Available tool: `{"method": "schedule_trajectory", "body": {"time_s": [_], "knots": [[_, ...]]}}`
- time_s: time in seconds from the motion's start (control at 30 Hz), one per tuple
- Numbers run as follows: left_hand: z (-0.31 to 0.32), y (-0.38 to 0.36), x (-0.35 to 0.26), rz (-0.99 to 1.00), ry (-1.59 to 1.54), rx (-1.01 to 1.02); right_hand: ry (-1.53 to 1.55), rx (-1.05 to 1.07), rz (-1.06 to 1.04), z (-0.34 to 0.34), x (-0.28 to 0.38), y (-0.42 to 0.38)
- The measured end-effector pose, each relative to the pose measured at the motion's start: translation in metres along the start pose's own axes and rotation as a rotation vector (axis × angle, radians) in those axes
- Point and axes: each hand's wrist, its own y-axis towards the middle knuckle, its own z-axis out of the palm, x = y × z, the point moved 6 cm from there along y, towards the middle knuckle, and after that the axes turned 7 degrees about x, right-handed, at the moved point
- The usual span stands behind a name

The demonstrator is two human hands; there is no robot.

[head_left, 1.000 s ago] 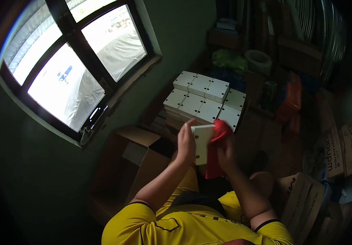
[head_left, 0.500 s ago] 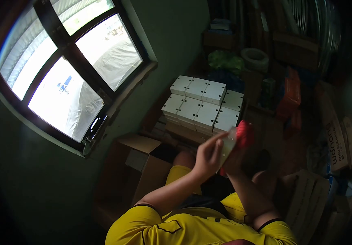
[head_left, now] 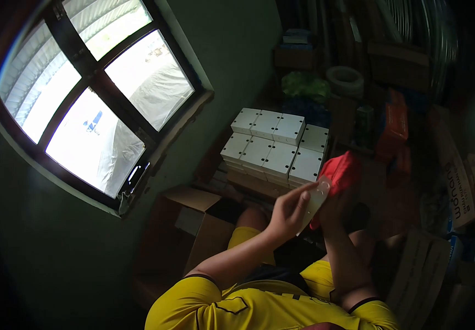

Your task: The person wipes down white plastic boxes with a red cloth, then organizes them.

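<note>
My left hand (head_left: 288, 213) grips a flat, pale, translucent piece (head_left: 315, 204) by its left edge, the thumb on its near face. A red cloth (head_left: 342, 171) is bunched at the piece's upper right side, and a bit of red also shows below it. Behind the piece, my right hand (head_left: 334, 208) is wrapped in or holding the cloth; its fingers are mostly hidden. Beyond both hands stand stacked white boxes (head_left: 257, 151) with small dark dots at their edges.
An open cardboard box (head_left: 199, 236) stands at the left near my leg. A window (head_left: 97, 71) is in the wall at the left. Red-orange containers (head_left: 392, 129), a pale roll (head_left: 345, 81) and a printed carton (head_left: 455, 187) lie to the right and back.
The red cloth has moved slightly up and right and looks more spread out. The translucent piece has shifted a little rightward with my hands, and the view has tilted slightly.
</note>
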Motion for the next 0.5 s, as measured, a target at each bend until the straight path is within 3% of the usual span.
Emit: {"method": "schedule_trajectory", "body": {"time_s": [0.07,0.23,0.33,0.43,0.5], "knots": [[-0.018,0.010,-0.013,0.052,-0.046,-0.085,-0.217,0.137,0.076,-0.004,-0.005,0.001],[-0.051,0.042,-0.024,-0.010,-0.383,-0.240,-0.008,0.081,0.432,0.010,0.004,-0.003],[-0.054,0.046,-0.014,-0.047,-0.331,-0.288,0.034,0.105,0.423,0.002,-0.004,0.011],[-0.035,0.041,0.003,0.017,0.007,-0.179,0.342,0.023,0.450,-0.018,-0.033,0.013],[-0.037,0.040,0.008,0.119,0.311,-0.207,0.336,0.089,0.432,-0.017,-0.027,0.014]]}}
